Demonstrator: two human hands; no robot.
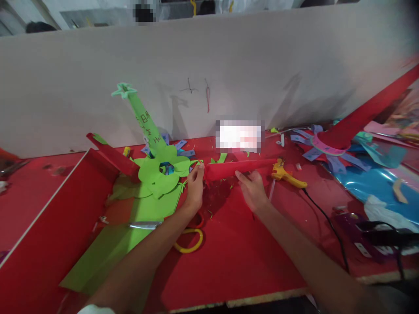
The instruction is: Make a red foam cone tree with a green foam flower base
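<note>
A long strip of red paper (224,170), which looks rolled or folded, stretches across the middle, raised a little off the red table. My left hand (195,187) pinches its left end between thumb and fingers. Further right, my right hand (253,192) grips its lower edge, thumb in front and fingers partly hidden. Beyond the paper's right end lies a yellow hot glue gun (290,175) with a black cord. Close to my left hand stands a green paper cone (145,117) with flower-shaped cutouts (150,176) at its base. Scissors (190,240) with red and yellow handles lie under my left forearm.
A red panel (62,222) stands on the left beside green paper sheets (101,248). At right are a red cone (366,109) with purple petals, a blue sheet (363,183) and a purple power strip (363,235) with black plugs. A white partition (245,65) rises behind.
</note>
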